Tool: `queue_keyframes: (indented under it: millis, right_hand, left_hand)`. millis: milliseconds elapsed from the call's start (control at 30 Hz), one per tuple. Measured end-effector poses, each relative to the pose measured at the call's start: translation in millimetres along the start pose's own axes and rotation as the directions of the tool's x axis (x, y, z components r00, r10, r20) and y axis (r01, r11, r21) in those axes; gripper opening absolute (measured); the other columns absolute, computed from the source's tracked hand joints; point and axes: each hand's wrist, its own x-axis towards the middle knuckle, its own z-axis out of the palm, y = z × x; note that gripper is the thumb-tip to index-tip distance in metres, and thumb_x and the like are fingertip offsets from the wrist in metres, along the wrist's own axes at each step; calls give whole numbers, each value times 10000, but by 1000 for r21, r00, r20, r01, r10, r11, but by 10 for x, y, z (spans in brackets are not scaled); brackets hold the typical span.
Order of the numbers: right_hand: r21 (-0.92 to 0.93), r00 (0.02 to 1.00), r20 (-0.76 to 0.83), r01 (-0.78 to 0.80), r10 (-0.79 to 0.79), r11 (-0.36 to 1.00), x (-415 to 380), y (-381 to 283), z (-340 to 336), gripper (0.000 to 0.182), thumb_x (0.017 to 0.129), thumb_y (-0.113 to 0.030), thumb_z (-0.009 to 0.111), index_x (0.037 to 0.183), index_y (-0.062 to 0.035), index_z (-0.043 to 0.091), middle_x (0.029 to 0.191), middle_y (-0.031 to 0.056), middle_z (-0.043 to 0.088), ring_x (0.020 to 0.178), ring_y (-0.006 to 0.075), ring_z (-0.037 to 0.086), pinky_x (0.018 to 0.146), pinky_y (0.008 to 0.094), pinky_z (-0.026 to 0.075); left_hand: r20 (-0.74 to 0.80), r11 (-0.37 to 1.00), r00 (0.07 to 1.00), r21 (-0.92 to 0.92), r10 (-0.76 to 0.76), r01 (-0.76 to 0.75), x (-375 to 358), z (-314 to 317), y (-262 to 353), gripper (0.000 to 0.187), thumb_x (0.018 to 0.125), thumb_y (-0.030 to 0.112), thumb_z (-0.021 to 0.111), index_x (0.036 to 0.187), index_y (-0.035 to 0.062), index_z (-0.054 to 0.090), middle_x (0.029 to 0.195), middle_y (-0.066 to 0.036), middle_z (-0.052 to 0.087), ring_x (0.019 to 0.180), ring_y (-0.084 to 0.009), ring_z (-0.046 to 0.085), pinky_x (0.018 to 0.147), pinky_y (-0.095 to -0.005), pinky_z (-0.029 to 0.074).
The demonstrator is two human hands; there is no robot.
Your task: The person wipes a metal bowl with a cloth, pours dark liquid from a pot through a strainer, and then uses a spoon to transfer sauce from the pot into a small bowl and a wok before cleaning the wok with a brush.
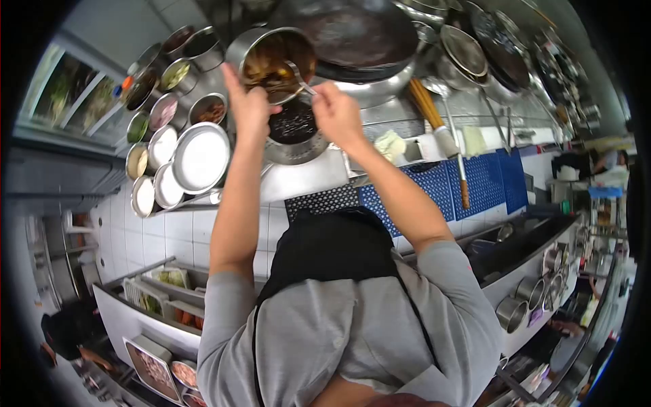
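Note:
My left hand (pixel 249 108) is at the near left side of a tilted metal pot (pixel 244 49), thumb against its rim and some fingers stretched out. Brown food (pixel 268 68) lies inside, and the pot's mouth faces me. In my right hand (pixel 336 114) is the handle of a metal spoon (pixel 296 73), whose head reaches into the pot. Directly below the pot's mouth, a second metal container (pixel 296 154) holds dark, glossy contents (pixel 293 123).
A large dark wok (pixel 352 34) sits beyond my right hand. Metal containers of ingredients (pixel 178 76) and white-filled bowls (pixel 201 157) stand at left. A bamboo brush (pixel 425 105) and a long-handled ladle (pixel 461 163) lie at right. People are at both far sides.

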Motion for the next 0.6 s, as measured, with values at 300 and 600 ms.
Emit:
queue_keyframes:
  millis: [300,600]
  right_hand:
    - [-242,953,57,301,-297,922,179,-243,-45,130,904,-105,577,1013,-37,594,742,188,675,669,402,664,602,484,511]
    - [-410,963,221,235,-154,881,223,14,-47,114,932,-120,577,1002,-30,577,714,181,670,643,347,670,574,439,508]
  left_hand:
    - [-4,994,995,-15,-104,104,16,-83,-13,897,839,-89,390,1610,127,-14,1568,-189,285,1022,-286,662,489,-293,589]
    - [-71,991,989,-41,-127,124,-7,-58,97,924,826,-51,440,1612,164,5,1424,-249,435,908,-277,681,516,-332,588]
